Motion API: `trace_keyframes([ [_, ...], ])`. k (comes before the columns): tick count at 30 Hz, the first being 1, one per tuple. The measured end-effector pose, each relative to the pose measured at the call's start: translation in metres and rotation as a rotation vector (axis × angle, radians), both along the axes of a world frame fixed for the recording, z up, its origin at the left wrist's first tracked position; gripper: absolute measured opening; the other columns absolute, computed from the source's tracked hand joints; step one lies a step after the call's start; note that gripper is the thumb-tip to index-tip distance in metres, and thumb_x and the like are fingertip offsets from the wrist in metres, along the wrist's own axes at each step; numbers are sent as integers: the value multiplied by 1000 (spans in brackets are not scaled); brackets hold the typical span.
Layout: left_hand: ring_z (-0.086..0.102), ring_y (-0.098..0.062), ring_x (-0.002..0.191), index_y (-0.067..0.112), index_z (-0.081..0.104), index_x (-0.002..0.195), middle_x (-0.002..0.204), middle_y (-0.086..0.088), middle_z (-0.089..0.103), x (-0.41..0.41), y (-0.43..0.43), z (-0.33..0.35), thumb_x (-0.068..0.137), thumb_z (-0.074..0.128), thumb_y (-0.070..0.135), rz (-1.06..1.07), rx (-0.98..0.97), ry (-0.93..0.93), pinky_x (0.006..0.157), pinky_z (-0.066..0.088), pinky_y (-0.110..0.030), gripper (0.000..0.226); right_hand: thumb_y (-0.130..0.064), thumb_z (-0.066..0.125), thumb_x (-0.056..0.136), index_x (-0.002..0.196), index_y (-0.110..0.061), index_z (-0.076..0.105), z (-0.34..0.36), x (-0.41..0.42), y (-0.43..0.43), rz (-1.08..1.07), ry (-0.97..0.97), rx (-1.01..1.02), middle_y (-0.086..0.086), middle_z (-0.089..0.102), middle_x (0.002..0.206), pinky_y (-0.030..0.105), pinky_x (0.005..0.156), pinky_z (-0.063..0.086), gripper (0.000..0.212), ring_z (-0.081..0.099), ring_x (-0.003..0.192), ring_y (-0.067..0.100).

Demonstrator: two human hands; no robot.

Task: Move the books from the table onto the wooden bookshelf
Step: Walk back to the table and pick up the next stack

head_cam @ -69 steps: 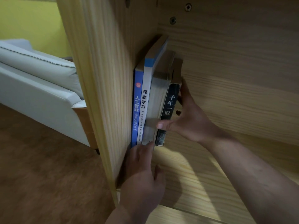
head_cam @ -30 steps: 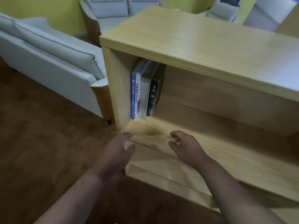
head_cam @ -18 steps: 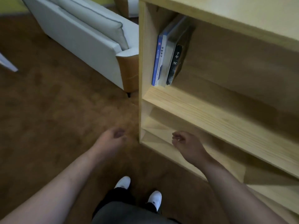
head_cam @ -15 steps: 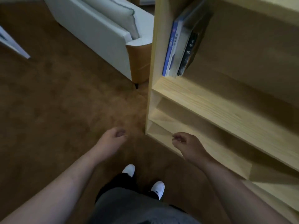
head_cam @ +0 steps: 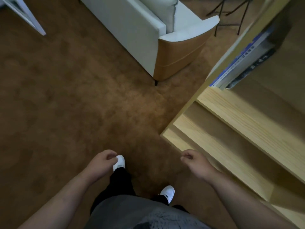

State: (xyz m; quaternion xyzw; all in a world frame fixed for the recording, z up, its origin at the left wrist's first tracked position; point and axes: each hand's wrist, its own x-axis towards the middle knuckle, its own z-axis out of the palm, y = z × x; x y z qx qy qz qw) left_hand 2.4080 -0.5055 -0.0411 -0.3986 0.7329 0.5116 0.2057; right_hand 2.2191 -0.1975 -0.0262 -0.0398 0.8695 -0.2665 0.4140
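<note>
Since the frame half a second ago the view has swung away from the bookshelf (head_cam: 247, 116), so the books (head_cam: 244, 58) have shifted to the upper right edge, blurred. They stand together on the upper shelf, against its left side wall. Both hands hang low in front of the body with fingers loosely curled and hold nothing: the left hand (head_cam: 101, 164) above a white shoe (head_cam: 119, 163), the right hand (head_cam: 195, 161) near the lowest shelf but apart from it. I judge the person is going back for more books. The table is not clearly in view; a white slanted leg (head_cam: 28, 17) at the upper left may belong to it. To do this well, walk around the sofa (head_cam: 181, 52) corner, then take the next books with both hands, spines one way, so they slide in beside those already standing.
</note>
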Motion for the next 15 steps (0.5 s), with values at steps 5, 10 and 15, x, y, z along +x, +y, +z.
trace_keyframes([
  [5,55,-12,111,18,62,127,119,2,62,-10,-88,-2,96,63,25,-95,-11,-25,87,42,-25,31,-17,65,98,123,-11,69,-3,-1,-77,-82,-22,20,4,69,114,20,74,44,26,62,100,14],
  [10,53,-11,112,12,57,134,127,-2,60,-28,-160,1,99,59,22,-152,-21,-49,91,41,-25,36,-19,65,98,129,-12,67,-4,-9,-150,-99,-33,18,3,69,119,27,87,45,31,63,108,17],
  [15,53,-19,123,11,56,135,130,-4,58,-43,-208,-3,100,57,23,-140,3,-104,98,42,-29,36,-20,66,97,130,-12,66,-7,-18,-190,-126,-26,34,5,68,121,36,100,51,34,63,115,21],
])
